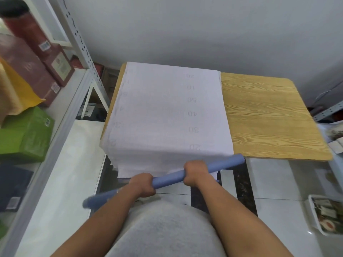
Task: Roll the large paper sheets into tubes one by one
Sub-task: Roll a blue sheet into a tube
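Blue paper tube (168,180) held level just off worktop's near edge, ends free. My left hand (143,184) and right hand (194,173) each wrap fingers round it near middle, grip tight, likely to keep roll from springing open. White sheet stack (167,112) covers left half of wooden worktop (269,115), overhanging near edge. Metal shelving (55,115) with boxes at left; tiled floor below.

Left hand (142,184) and right hand (194,173), fingers seemingly curled tight, forearms extended forward.
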